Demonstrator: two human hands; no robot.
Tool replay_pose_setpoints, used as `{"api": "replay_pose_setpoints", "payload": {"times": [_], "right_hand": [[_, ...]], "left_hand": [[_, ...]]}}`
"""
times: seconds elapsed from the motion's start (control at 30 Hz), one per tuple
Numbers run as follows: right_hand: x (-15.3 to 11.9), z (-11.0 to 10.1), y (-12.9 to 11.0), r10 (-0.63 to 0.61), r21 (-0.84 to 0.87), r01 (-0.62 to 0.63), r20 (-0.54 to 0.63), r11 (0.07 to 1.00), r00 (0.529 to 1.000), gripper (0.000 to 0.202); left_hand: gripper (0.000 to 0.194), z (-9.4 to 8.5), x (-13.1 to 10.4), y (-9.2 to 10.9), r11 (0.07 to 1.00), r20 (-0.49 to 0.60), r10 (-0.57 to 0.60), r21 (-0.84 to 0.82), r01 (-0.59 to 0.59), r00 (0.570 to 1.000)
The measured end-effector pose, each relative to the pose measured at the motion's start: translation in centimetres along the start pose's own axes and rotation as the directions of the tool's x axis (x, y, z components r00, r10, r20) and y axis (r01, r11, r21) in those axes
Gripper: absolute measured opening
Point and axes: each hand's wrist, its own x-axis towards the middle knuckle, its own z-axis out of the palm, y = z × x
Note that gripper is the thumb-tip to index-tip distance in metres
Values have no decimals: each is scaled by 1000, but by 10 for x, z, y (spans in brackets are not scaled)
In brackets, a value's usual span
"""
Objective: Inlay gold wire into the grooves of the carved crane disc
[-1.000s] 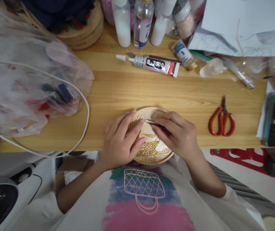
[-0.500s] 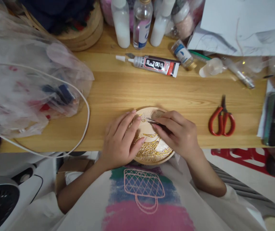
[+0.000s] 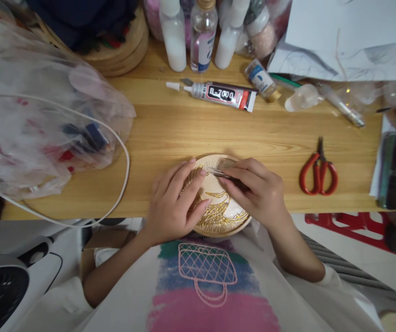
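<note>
The left hand [image 3: 170, 203], fingers apart, is resting on a gold-patterned round wooden plaque [image 3: 214, 183] overhanging the near edge of the tabletop [image 3: 253, 133], while the right hand's [image 3: 262, 191] fingers are clamping tweezers [image 3: 223, 174] above it.

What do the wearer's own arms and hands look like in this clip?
Both the left hand and the right hand are bare, with no gloves. No watch or bracelet shows at either wrist. The left sleeve and right sleeve are loose, plain and whitish, leaving the forearms uncovered.
</note>
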Motion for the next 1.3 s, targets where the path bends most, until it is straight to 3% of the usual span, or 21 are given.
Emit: {"api": "replay_pose_setpoints", "payload": {"times": [0.2, 0.63, 1.03, 1.3], "right_hand": [[-1, 2, 0, 74, 67, -71, -50, 995, 996, 14], [-3, 5, 1, 98, 133, -79, -146, 988, 984, 18], [-3, 6, 0, 123, 154, -102, -135, 983, 983, 19], [-3, 7, 1, 147, 164, -115, -192, 980, 970, 15]], "left_hand": [[51, -1, -1, -1, 1000, 23, 22, 3, -22, 999], [52, 1, 1, 1, 1000, -5, 10, 10, -10, 1000], [42, 2, -1, 1, 1000, 1, 12, -2, -12, 1000], [66, -1, -1, -1, 990, -2, -79, -121, 78, 997]]}}
